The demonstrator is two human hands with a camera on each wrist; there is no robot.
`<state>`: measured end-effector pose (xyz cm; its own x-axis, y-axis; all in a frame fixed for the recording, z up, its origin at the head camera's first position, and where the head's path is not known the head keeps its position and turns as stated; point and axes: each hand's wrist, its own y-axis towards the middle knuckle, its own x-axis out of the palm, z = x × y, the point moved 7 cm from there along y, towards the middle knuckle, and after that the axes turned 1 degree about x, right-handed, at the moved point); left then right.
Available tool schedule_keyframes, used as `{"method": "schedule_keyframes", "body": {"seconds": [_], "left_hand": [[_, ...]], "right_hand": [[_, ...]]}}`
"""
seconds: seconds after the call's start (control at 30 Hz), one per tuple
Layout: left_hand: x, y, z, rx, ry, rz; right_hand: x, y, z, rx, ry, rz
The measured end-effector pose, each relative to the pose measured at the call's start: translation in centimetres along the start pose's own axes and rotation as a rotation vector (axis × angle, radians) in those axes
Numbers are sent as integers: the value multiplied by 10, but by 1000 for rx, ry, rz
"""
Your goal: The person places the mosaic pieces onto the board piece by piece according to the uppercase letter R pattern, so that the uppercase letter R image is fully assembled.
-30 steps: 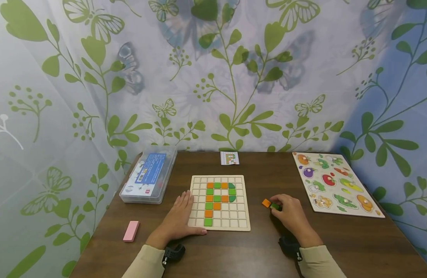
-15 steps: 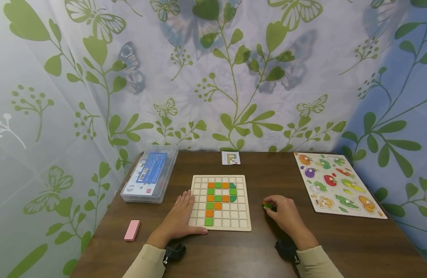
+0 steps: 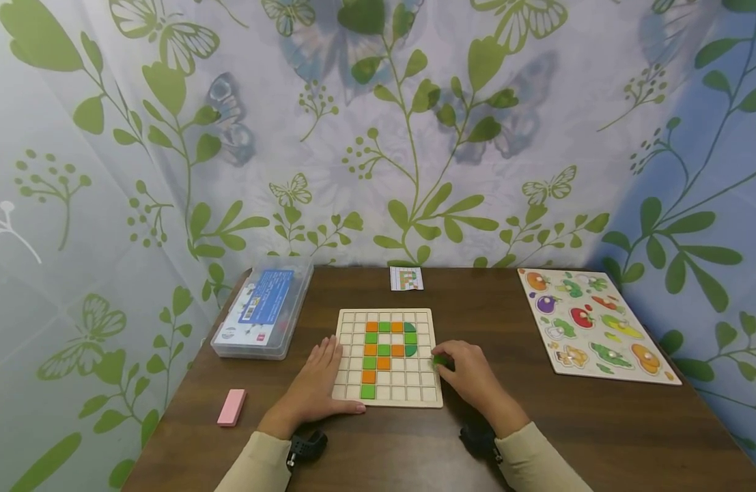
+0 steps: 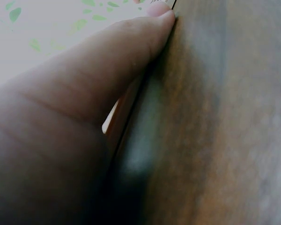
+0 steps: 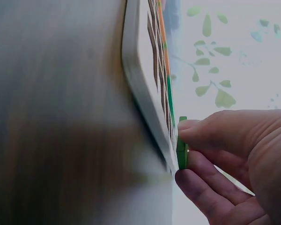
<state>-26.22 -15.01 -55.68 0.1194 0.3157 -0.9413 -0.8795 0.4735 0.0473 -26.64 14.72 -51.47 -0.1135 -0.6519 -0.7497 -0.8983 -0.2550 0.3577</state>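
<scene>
A square wooden grid board [image 3: 412, 396] lies mid-table, bearing green and orange tiles arranged like a letter P. My left hand [image 3: 316, 383] rests flat along the board's left edge, with the thumb near its lower left corner. In the left wrist view, that thumb [image 4: 98, 70] stretches along the board's side. Just off the board's right edge, my right hand [image 3: 472, 379] pinches a green tile [image 5: 182, 145] between thumb and fingers. The right wrist view shows the tile held on edge beside the board's rim. The loose orange tile seen before is out of sight.
A small pattern card [image 3: 406, 279] lies behind the board. At the left are a clear plastic box [image 3: 263, 311] with a blue label and a pink block [image 3: 232, 408]. A vegetable puzzle board [image 3: 593, 328] lies on the right. A patterned curtain [image 3: 378, 137] hangs behind the table.
My right hand gathered at the green and orange tiles on the table, then moved left to the board's right edge with the green tile. The left hand has stayed in place.
</scene>
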Motion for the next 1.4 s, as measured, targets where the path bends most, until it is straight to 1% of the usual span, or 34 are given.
{"method": "schedule_keyframes", "body": {"seconds": [0.2,0.4,0.63,0.73,0.83,0.93,1.13,1.4], "left_hand": [[-1,0,0,9,5,4],[-2,0,1,14,0,3],[-2,0,2,11,-15,4],[-3,0,3,11,-17,4],[-3,0,3,7,-14,-2],[-2,0,2,3,-12,-6],[-3,1,2,6,-4,-3],[-4,-1,4,7,-21,2]], "right_hand": [[13,6,-24,-76,22,-42],[30,10,-42,-118,29,-130],[44,12,-60,-223,44,-190],[48,11,-63,-226,44,-213],[50,12,-64,-211,48,-229],[51,13,-63,-197,59,-232],[51,14,-63,-194,77,-228],[52,13,-63,-188,80,-248]]}}
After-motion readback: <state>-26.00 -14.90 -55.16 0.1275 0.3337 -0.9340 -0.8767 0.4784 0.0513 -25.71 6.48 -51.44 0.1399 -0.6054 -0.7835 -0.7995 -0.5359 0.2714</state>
